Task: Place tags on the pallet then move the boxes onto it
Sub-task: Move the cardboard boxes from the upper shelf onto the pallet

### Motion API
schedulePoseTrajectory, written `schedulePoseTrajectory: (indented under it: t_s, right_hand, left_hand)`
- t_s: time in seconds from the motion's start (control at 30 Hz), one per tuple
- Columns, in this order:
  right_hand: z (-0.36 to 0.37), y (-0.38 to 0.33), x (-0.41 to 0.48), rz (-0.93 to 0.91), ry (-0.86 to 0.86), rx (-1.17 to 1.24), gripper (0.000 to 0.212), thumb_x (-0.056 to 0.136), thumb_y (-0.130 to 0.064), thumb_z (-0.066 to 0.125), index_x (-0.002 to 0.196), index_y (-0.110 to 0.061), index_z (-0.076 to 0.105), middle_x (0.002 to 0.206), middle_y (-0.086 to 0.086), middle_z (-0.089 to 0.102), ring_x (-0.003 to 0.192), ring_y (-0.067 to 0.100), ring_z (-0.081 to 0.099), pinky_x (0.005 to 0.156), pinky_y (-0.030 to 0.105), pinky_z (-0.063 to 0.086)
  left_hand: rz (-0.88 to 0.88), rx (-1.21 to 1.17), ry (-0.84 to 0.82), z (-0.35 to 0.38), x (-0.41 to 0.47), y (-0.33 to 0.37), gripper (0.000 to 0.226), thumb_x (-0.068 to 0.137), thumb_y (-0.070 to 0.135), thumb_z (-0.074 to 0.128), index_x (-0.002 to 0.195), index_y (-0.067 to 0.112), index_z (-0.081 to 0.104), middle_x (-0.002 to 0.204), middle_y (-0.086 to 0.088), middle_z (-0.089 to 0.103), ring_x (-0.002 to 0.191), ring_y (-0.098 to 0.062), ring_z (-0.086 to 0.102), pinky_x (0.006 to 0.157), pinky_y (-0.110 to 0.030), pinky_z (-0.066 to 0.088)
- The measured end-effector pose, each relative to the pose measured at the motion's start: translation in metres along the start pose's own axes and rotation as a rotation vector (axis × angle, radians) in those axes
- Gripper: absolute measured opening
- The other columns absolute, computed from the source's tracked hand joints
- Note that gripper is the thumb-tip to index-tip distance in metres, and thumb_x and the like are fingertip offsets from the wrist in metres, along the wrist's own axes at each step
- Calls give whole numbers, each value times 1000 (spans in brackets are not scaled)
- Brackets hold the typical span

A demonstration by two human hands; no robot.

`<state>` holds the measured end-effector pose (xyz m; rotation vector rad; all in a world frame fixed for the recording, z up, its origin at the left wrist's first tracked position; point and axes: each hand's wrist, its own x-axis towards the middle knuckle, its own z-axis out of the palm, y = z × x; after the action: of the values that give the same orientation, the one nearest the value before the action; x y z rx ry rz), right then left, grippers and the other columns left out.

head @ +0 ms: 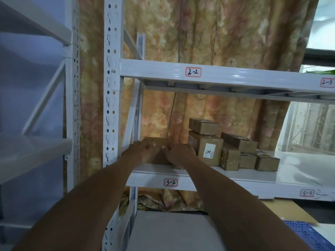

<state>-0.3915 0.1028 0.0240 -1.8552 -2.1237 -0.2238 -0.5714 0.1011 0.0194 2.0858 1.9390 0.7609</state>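
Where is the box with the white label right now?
In the head view, the box with the white label sits on the shelf marked 3-2, right of both hands, under a smaller box.

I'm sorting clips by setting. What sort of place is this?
Probably a small stockroom or warehouse: white metal slotted shelving with handwritten location labels, taped brown cardboard boxes stacked on the shelf, and a blue plastic pallet on the floor.
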Motion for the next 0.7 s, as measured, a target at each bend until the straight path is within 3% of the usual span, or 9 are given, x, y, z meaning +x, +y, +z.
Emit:
schedulePoseTrajectory:
  t_s: [0.1, 0.23, 0.4, 0.53, 0.57, 0.63, 0.7]
  right_hand:
    - [9, -2, 8, -14, 26, -52, 64, 102, -57, 17, 134, -19, 57, 120, 17, 67, 118, 36, 58, 106, 50, 36]
    - [15, 0, 12, -18, 49, 6, 56, 101, -57, 23, 128, -24, 60, 129, 13, 62, 124, 34, 53, 111, 55, 27]
    - [12, -2, 8, -49, 74, -26, 56, 102, -54, 24, 130, -22, 61, 141, 15, 55, 136, 35, 44, 119, 58, 10]
    - [6, -3, -1, -59, 125, 41, 50, 100, -55, 27, 122, -30, 63, 139, 13, 56, 138, 37, 42, 119, 56, 14]
    - [2, -5, -7, -57, 132, 72, 48, 100, -55, 28, 121, -30, 63, 136, 14, 58, 134, 37, 45, 116, 52, 22]
    - [-7, -8, -18, -64, 136, 148, 42, 103, -51, 33, 120, -26, 62, 121, 15, 64, 117, 37, 58, 97, 44, 41]
    - [-14, -9, -29, -73, 157, 227, 38, 104, -46, 38, 120, -22, 61, 113, 17, 66, 105, 37, 62, 79, 38, 45]
  left_hand:
    - [-17, -92, 8, 3, 9, -2, 66, 90, 72, 28, 147, 41, 33, 152, -9, 45, 134, -35, 46, 108, -50, 41]
    - [-26, -201, 37, 2, 10, 3, 59, 98, 55, 44, 149, 26, 36, 147, -13, 50, 128, -35, 52, 105, -42, 45]
    - [-30, -346, 95, 0, 3, 4, 70, 96, 41, 59, 155, 20, 27, 152, -13, 44, 132, -34, 49, 98, -35, 45]
    - [-28, -448, 146, -2, -9, 1, 80, 91, 47, 67, 155, 16, 30, 158, -8, 37, 141, -30, 40, 107, -33, 37]
    - [-39, -477, 163, -4, -13, 0, 87, 88, 51, 69, 156, 17, 27, 160, -7, 34, 143, -29, 37, 109, -33, 35]
    - [-52, -480, 206, -10, -23, 1, 98, 83, 58, 72, 157, 15, 24, 160, -8, 34, 144, -31, 36, 112, -36, 35]
    - [-32, -475, 248, -19, -36, 5, 98, 81, 57, 74, 154, 9, 31, 156, -12, 41, 141, -33, 42, 109, -36, 38]
